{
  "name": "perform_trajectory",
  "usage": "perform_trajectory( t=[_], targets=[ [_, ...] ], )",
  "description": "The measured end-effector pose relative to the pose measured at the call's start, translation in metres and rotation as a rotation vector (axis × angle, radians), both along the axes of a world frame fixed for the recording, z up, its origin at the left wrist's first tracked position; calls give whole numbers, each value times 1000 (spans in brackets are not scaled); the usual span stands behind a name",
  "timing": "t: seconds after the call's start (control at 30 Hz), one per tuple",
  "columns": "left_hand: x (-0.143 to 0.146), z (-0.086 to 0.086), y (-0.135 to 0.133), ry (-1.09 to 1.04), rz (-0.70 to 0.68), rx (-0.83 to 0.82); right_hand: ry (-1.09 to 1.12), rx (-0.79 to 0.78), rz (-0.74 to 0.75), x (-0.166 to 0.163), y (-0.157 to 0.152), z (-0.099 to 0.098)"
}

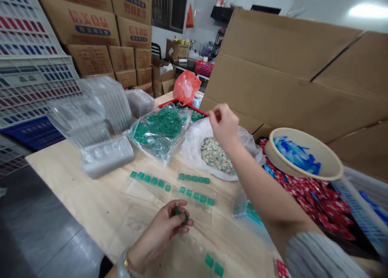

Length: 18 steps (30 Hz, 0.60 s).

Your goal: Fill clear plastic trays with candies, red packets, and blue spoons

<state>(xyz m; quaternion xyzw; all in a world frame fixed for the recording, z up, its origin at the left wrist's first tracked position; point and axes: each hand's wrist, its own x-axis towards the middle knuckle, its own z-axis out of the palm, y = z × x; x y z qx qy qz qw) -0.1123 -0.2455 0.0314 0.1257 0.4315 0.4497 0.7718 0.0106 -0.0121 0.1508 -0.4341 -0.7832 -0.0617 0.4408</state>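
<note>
My left hand (166, 225) is curled around small green squares (183, 218) above the near part of the table. My right hand (224, 126) is raised over a white plastic bag (192, 142) of small pale-and-green wrapped pieces (216, 153). Its fingers are drawn together and blurred; whatever they pinch cannot be made out. Short rows of green squares (154, 181) lie on clear plastic on the table, between my left hand and the bags. Two more green squares (214, 264) lie at the near edge. A clear bag of green pieces (160, 126) lies left of the white bag.
Stacked clear plastic trays (106, 154) stand at the table's left. To the right, a cream basin (336, 166) with blue packets rests above red packets (315, 201). A large cardboard sheet (273, 67) rises behind. An orange bag (185, 88) sits at the back.
</note>
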Motion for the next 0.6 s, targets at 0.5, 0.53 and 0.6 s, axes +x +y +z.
perform_trajectory(
  t=[0.5,0.53,0.6],
  targets=[
    [-2,-2,-1,-287,83,-29,-240,-596,618,33,-186,-101],
    [2,-3,-5,-286,63,-29,-209,-616,595,39,-201,-108],
    [10,-2,-11,-281,6,-21,-148,-669,536,46,-215,-115]
  ],
)
